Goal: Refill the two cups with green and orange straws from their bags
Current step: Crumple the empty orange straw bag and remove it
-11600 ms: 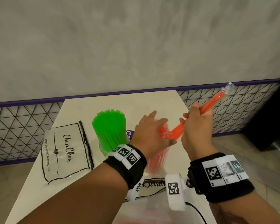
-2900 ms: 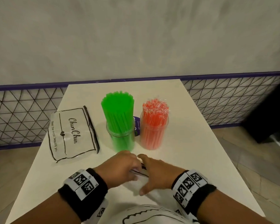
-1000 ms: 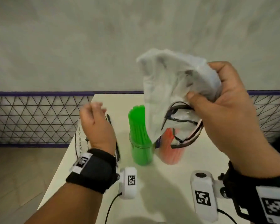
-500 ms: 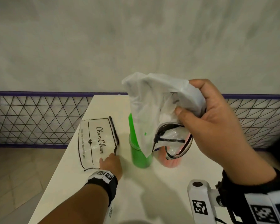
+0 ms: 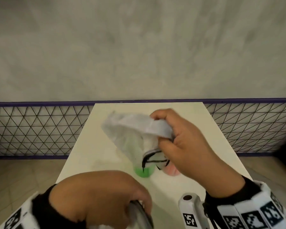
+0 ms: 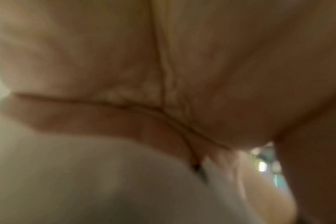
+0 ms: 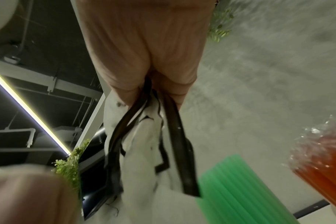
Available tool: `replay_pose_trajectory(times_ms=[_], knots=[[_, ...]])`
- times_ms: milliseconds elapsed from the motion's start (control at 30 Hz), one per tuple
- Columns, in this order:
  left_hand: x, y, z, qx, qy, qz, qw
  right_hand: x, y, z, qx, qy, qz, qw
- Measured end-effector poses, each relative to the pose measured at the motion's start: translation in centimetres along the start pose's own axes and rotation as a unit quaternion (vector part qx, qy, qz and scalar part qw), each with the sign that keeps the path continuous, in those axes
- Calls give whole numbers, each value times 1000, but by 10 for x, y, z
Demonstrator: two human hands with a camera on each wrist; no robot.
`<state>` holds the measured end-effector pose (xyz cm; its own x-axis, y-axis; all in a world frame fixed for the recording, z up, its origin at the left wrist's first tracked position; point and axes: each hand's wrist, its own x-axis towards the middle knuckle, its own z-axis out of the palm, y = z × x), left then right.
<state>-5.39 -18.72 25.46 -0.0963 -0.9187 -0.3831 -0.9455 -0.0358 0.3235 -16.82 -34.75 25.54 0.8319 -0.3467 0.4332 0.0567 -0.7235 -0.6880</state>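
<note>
Both bags in hand, cups standing full behind

Lowest in the head view, the left hand (image 5: 96, 197) curls knuckles-up round a flattened bag (image 5: 139, 215) at the bottom edge – its wrist view is too blurred to say more. Right of centre, the right hand (image 5: 186, 146) is raised, fingers clenched on a crumpled white bag (image 5: 130, 129) (black trim trailing from the fist). It looks limp, light and slick, so I judge a bunched grip near its mouth holds best. Behind it, mid-frame on the table (image 5: 180, 187), stand the green straws (image 7: 238, 189) and orange straws (image 7: 320, 163) – stiff, light and upright in their cups.
</note>
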Motion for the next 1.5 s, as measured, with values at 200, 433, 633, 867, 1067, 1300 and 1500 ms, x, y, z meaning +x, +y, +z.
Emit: replay_pose_trajectory(times_ms=[200, 433, 633, 867, 1067, 1300, 1500], knots=[[4, 25, -45, -127, 297, -2, 946, -13, 12, 5, 48, -162, 81, 982], [60, 16, -68, -155, 575, -24, 803, -22, 11, -24, 218, -194, 161, 943], [66, 23, -46, -107, 545, 81, 828, -11, 21, -36, 264, 47, 197, 943], [70, 31, -22, -403, 372, 18, 836, 8, 10, -26, 339, 252, 105, 900], [74, 20, -32, -328, 442, -52, 833, 15, 20, -14, 152, 269, -33, 951], [69, 18, -54, -398, 548, -45, 734, 11, 12, 0, 262, -63, 12, 963], [74, 17, -47, -345, 657, 14, 670, 9, 11, -10, 227, 43, 141, 963]])
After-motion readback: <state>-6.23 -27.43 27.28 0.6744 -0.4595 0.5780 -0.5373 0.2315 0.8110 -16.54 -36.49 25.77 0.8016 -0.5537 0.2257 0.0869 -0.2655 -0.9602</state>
